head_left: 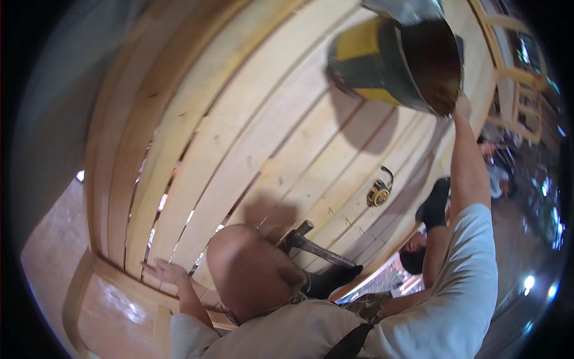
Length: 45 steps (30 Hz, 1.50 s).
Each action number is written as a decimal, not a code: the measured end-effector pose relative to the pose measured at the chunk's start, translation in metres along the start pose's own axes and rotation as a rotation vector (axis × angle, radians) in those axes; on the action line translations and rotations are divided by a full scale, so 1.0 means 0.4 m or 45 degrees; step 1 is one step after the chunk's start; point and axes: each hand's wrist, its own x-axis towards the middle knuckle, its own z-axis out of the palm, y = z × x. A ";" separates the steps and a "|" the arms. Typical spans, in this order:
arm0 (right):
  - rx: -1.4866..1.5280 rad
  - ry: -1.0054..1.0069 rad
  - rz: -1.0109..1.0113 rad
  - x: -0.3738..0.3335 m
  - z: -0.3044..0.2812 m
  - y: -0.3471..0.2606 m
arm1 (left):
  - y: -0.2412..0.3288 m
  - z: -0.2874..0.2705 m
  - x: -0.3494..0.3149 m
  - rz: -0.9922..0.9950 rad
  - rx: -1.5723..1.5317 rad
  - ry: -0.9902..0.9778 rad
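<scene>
At the upper right, my right hand [462, 109] grips the rim of a black and yellow bucket [365, 63]. The bucket is tilted, its mouth facing right; its inside looks rusty brown and what it contains cannot be made out. It casts a shadow on the pale wooden slats [251, 128] beneath. My left hand [166, 271] lies on the ends of the slats at the lower left, fingers stretched out, holding nothing. Beside my bent knee lies a hammer [320, 248], its head near the knee.
A small round yellow and black thing [378, 193] with a black loop rests on the slats. Clear plastic [409, 9] shows behind the bucket. Narrow gaps run between the slats. Wooden frame parts [519, 75] stand at the far right. Another person [499, 179] is partly visible there.
</scene>
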 end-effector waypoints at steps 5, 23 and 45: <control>0.225 -0.235 0.097 -0.125 0.017 -0.174 | 0.003 -0.058 0.046 0.164 0.242 0.064; 0.543 0.353 0.303 -0.181 0.019 -0.027 | -0.017 -0.035 0.033 -0.066 0.135 -0.025; 3.099 -0.524 -0.294 -1.205 -0.278 -0.355 | 0.107 -0.067 -0.015 -0.033 0.630 0.016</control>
